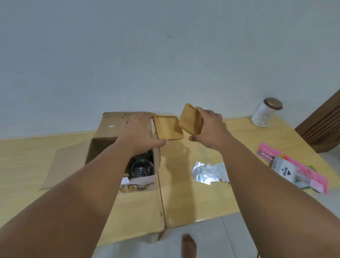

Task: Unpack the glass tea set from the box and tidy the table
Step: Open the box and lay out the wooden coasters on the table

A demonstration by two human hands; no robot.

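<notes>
Left hand clamps one wooden coaster, right hand grips a tilted second coaster, both above the open box; glassware, seemingly, sits inside.

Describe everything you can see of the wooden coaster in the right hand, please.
The wooden coaster is a light brown square with rounded corners and a raised rim around a shallow recess. The right hand grips one edge and holds it tilted steeply in the air, above the table, beside a second coaster.

Domestic room: low wooden desk against plain wall, tiled floor, bare foot, slatted wooden door.
</notes>
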